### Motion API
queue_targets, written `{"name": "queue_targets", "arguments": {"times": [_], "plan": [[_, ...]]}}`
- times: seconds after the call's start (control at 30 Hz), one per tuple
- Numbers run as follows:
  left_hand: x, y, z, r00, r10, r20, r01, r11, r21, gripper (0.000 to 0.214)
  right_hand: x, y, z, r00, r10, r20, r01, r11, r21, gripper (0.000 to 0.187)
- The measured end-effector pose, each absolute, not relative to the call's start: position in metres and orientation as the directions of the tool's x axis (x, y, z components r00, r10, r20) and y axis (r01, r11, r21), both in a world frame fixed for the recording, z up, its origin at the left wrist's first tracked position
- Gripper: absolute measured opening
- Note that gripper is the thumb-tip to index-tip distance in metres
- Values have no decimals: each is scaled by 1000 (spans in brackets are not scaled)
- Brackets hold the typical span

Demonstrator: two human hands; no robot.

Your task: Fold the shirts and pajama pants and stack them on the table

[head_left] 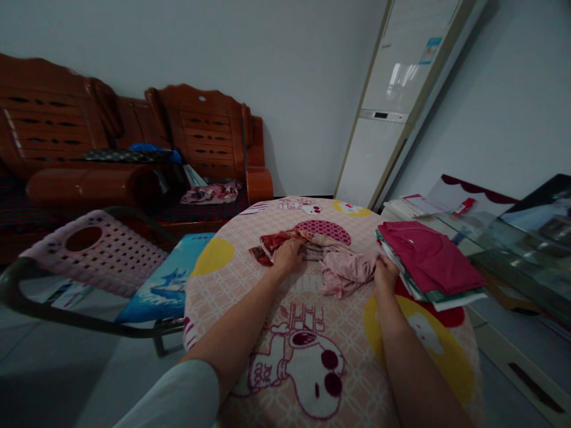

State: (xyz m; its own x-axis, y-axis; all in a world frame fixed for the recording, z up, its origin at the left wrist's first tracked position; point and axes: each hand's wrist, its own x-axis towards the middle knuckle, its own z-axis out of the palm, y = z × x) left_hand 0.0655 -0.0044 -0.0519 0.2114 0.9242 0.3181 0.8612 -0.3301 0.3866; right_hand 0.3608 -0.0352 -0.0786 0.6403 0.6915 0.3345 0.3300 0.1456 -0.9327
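A crumpled pink garment lies in the middle of a round table covered by a cartoon-print cloth. A red patterned garment lies bunched beside it on the left. My left hand is closed on the bunched cloth where the red and pink pieces meet. My right hand pinches the right edge of the pink garment, just left of a stack of folded clothes with a dark pink shirt on top.
A pink perforated plastic stool and a blue cushion sit on a chair left of the table. A wooden sofa stands at the back wall, a tall white air conditioner in the corner, a glass-topped table at right.
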Motion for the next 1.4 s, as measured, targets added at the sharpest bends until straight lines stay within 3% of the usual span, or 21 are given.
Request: {"name": "queue_targets", "arguments": {"times": [0.17,0.3,0.47,0.6,0.73,0.97,1.13,1.27,1.4], "plan": [[71,-5,-50,256,931,259,874,-337,350,36,344,-40,-75,318,870,376,473,198,-858,44],[74,-10,-46,260,938,229,908,-318,273,31,328,-42,-74,165,901,401,593,234,-770,38],[67,-7,-40,183,940,287,907,-274,320,33,334,-43,-69,322,848,421,595,165,-787,26],[42,9,-39,-29,924,381,869,-165,466,26,354,-41,-71,557,743,370,464,91,-881,28],[21,19,-43,-194,883,427,836,-79,543,21,366,-36,-78,643,706,297,344,81,-936,33],[20,20,-47,-185,886,425,817,-102,567,25,367,-36,-83,647,693,318,361,88,-928,33],[25,16,-49,7,881,473,891,-220,396,57,366,-37,-83,631,734,249,325,41,-945,33],[24,14,-50,55,919,390,958,-159,238,54,355,-39,-75,478,841,255,341,90,-936,38],[20,17,-48,81,954,289,979,-131,159,38,327,-52,-54,43,968,246,447,202,-872,47]]}}
